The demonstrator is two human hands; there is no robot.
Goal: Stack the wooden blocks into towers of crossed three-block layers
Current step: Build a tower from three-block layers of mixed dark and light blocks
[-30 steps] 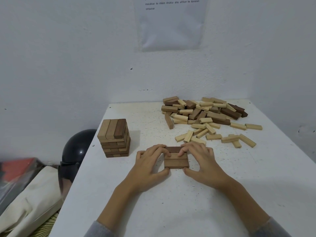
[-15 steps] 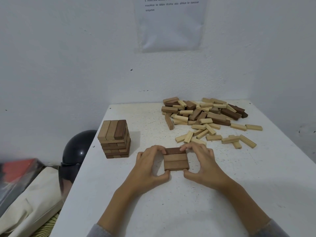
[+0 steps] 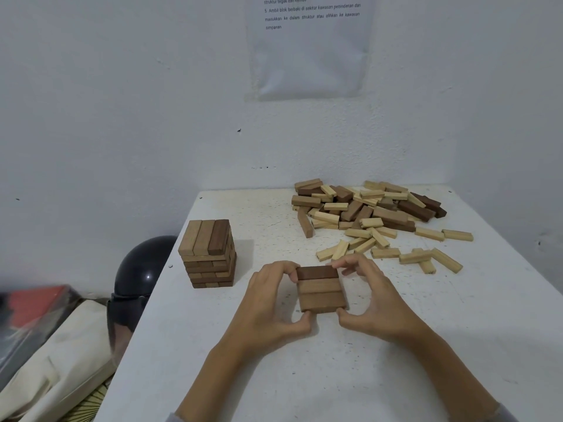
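A low stack of wooden blocks (image 3: 320,289) lies on the white table (image 3: 335,376) in front of me; its top layer is three blocks side by side, the far one dark. My left hand (image 3: 268,303) holds its left side, fingers curled at the far corner and thumb at the near corner. At the right side, my right hand (image 3: 374,300) has its thumb on the near corner and its fingertips at the far corner. A finished tower (image 3: 208,254) of several crossed layers stands to the left. A pile of loose light and dark blocks (image 3: 374,208) lies at the back right.
The table stands against a white wall with a printed sheet (image 3: 307,47) taped above. Beyond the table's left edge sit a black helmet (image 3: 140,269) and a cream bag (image 3: 54,354). Scattered light blocks (image 3: 426,257) lie just behind my right hand.
Both hands stay around the low stack. The fingers of my right hand have loosened slightly at the far edge, and the blocks look squared up.
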